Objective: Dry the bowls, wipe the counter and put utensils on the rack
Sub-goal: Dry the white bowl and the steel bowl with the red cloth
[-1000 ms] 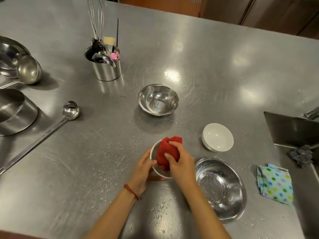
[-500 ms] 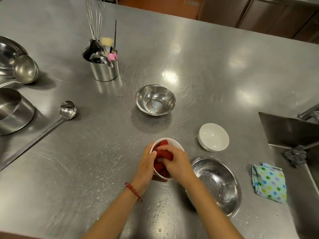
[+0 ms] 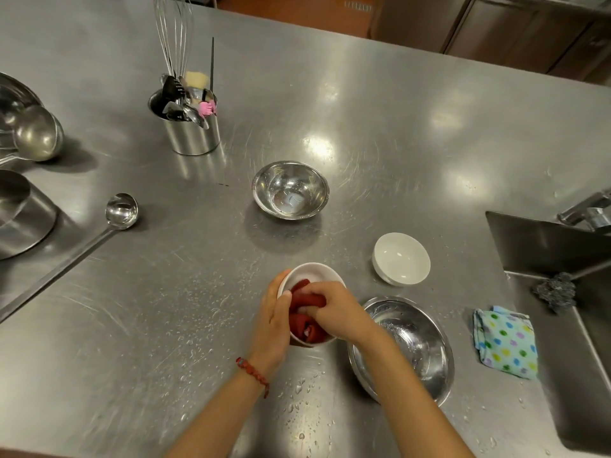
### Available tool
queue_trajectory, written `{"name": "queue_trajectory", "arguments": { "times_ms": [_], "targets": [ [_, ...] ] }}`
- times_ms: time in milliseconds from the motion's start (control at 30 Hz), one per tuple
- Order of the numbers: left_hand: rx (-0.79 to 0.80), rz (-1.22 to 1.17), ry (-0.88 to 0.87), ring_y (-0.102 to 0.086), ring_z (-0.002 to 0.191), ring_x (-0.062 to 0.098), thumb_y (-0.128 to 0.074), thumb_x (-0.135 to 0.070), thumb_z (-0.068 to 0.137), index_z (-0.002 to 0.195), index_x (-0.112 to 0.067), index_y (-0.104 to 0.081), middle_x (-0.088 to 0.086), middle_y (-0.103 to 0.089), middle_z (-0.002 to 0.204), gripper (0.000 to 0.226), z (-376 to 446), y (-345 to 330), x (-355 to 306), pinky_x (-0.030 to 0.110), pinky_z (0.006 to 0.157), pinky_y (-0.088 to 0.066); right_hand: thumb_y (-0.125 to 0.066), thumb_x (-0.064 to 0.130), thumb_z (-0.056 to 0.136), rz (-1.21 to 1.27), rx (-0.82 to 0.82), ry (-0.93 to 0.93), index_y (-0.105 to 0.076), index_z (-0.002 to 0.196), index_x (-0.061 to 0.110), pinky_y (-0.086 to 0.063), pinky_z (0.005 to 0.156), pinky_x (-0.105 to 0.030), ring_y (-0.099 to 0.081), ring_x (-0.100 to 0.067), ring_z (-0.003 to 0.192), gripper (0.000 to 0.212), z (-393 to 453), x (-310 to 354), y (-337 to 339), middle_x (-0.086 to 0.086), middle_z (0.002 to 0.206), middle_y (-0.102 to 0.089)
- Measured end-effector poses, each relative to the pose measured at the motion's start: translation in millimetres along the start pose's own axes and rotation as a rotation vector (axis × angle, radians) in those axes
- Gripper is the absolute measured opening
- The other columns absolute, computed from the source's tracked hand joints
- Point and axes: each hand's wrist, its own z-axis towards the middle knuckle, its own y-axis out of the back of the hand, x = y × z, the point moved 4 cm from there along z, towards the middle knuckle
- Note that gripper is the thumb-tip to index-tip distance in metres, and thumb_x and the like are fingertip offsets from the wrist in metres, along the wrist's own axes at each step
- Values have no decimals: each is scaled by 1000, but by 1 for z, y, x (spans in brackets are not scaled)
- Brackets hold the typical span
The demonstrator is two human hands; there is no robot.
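One white bowl [image 3: 310, 271] sits tilted on the wet steel counter [image 3: 380, 127], with the left hand [image 3: 274, 320] gripping its rim while the right hand [image 3: 334, 309] clenches a red cloth [image 3: 305, 297] inside it. Just beside are a second white bowl [image 3: 401, 258] and a large steel bowl [image 3: 405, 347]; a smaller steel bowl [image 3: 291, 190] stands farther back.

No text, label, brand, number or sign can be read anywhere in the picture. The steel bench [image 3: 363, 133], the bowls and the utensil holder show only bare metal and reflections. The folded cloth with coloured dots [image 3: 504, 342] at the right of the frame carries a pattern but no lettering.
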Motion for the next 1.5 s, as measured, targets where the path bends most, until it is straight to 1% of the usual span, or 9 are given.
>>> {"name": "queue_trajectory", "arguments": {
  "times_ms": [167,367,567,700,767,933,1133,1300,1500],
  "targets": [
    [5,-50,57,-56,92,-10,-33,-45,88,100,-48,-52,-19,-55,107,22,6,-1,3,1,67,-44,-64,8,81,279,-471,-6,-64,107,19,-43,83,-10,-54,-6,91,28,-7,-9,-9,6,103,-61],
    [-31,-96,223,-57,105,30,-34,-40,95,98,-45,-53,3,-56,116,20,20,5,15,58,83,-51,-64,2,81,457,-635,55,-59,91,34,-45,71,-7,-57,7,80,34,-28,-34,21,21,88,-59],
    [-74,68,161,-51,100,18,-33,-31,97,107,-35,-50,0,-56,112,20,27,9,31,31,85,-39,-62,-3,81,575,-730,21,-60,90,31,-44,61,-1,-60,6,78,36,-48,-66,34,16,91,-59],
    [-87,109,236,-53,101,25,-34,-35,96,111,-32,-52,6,-57,114,23,31,12,43,39,89,-46,-62,1,83,568,-731,-17,-60,95,31,-47,63,-7,-57,-2,86,32,-57,-83,38,14,93,-59],
    [-71,95,271,-55,101,30,-36,-37,95,110,-33,-52,6,-56,111,22,30,12,45,48,78,-55,-62,3,83,563,-738,-31,-60,95,31,-46,67,-12,-57,-4,87,31,-62,-90,42,12,95,-60],
    [-71,162,183,-54,92,24,-38,-32,96,114,-28,-51,5,-54,109,23,32,14,45,24,42,-55,-63,3,83,568,-793,-47,-60,94,32,-45,67,-12,-57,-1,84,31,-74,-103,55,7,94,-61],
    [-68,264,137,-53,95,28,-38,-29,96,121,-16,-54,9,-56,110,32,33,17,43,29,49,-56,-64,2,82,592,-862,-97,-61,97,28,-48,71,-20,-57,-2,84,31,-95,-130,69,6,95,-59],
    [-186,583,-47,-49,106,38,-43,-25,95,114,-4,-58,23,-60,112,32,27,29,25,46,89,-41,-64,0,80,548,-876,-134,-61,100,20,-47,59,-3,-55,1,80,28,-113,-150,72,14,91,-57],
    [-153,448,-286,-57,71,19,-55,-14,87,95,-7,-66,12,-63,94,15,-22,-21,-10,17,65,-44,-65,6,82,441,-817,-193,-60,99,30,-45,59,-4,-56,-6,84,30,-118,-167,66,8,96,-58]
  ]
}}
